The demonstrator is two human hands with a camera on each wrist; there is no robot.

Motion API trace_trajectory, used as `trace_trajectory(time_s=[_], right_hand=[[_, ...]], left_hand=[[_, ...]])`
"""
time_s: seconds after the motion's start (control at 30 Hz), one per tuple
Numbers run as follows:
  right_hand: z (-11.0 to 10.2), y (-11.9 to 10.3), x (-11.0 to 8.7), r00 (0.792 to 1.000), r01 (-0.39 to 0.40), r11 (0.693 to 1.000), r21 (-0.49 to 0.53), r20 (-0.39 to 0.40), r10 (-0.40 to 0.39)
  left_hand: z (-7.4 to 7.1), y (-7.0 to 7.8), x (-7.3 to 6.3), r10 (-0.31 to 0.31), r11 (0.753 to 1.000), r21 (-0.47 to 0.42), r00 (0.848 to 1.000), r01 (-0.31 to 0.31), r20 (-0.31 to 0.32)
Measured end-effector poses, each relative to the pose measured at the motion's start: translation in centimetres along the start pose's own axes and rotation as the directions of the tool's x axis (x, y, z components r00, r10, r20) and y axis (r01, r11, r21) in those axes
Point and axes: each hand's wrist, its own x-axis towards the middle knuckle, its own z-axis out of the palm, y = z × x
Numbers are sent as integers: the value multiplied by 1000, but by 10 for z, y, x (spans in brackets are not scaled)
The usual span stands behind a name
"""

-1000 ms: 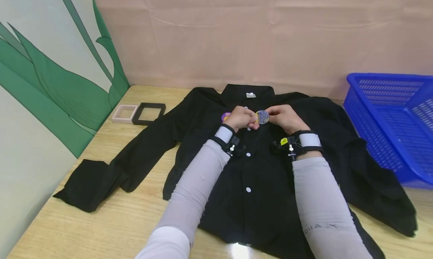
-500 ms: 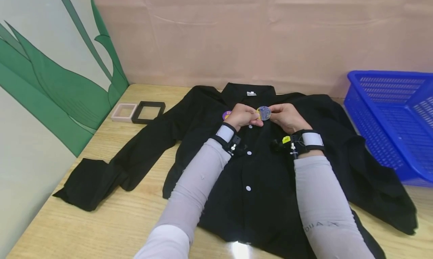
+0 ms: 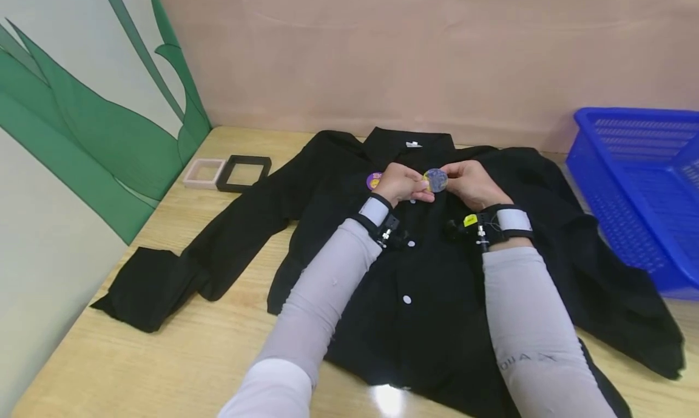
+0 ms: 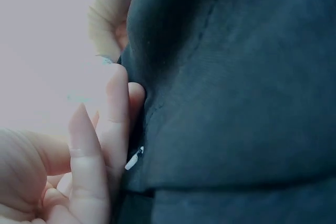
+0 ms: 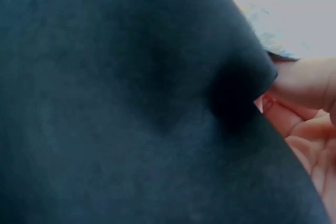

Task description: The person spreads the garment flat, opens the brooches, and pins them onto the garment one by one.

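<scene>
A long-sleeved black shirt [image 3: 437, 327] lies spread front up, collar away from me. Near its upper chest, a round blue-and-yellow pin badge [image 3: 436, 180] sits between both hands. My left hand [image 3: 401, 184] pinches the badge's left edge, its fingers against the shirt front. The right hand [image 3: 474, 184] pinches the right edge with thumb and fingertips; in the right wrist view, folded cloth [image 5: 241, 93] meets that thumb. A purple badge [image 3: 374, 180] on the shirt is partly covered by my left hand. A white button [image 4: 134, 160] shows beside the left fingers. The badge's back is hidden.
A blue plastic basket [image 3: 611, 193] stands at the right, close to the shirt's sleeve. Two small square frames, one pale pink [image 3: 191, 181] and one black [image 3: 228, 187], lie at the back left on the wooden table [image 3: 164, 369]. A curtain [image 3: 349, 54] hangs behind.
The head view has shifted slightly, so everything appears a little further right and higher. Both hands keep their hold on the badge, which has barely moved against the shirt.
</scene>
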Motion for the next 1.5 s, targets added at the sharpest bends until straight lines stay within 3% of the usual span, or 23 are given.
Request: trace_trajectory(time_s=[0.1, 0.27, 0.4, 0.5, 0.83, 1.2, 1.5], right_hand=[[-2, 0, -2, 1000, 26, 1000, 8, 7, -26], [0, -1, -2, 998, 49, 984, 173, 18, -53], [-6, 5, -3, 991, 33, 917, 397, 103, -80], [-11, 11, -5, 985, -2, 874, 486, 151, -81], [-6, 15, -6, 997, -10, 931, 366, 74, -19], [-3, 8, -6, 987, 109, 904, 414, 64, -148], [-5, 0, -6, 986, 86, 941, 326, 110, -128]], left_hand=[[4, 1, -2, 4, 1000, -10, 1000, -4, -6], [2, 5, -4, 22, 1000, -21, 1000, -22, -7], [0, 5, -1, 2, 1000, -27, 1000, -1, 25], [1, 3, 1, 1, 999, -40, 999, 1, 38], [0, -1, -1, 12, 997, -82, 998, -7, 60], [-1, 5, 0, -31, 999, -30, 995, 34, 98], [-12, 10, -3, -46, 999, 0, 991, 47, 128]])
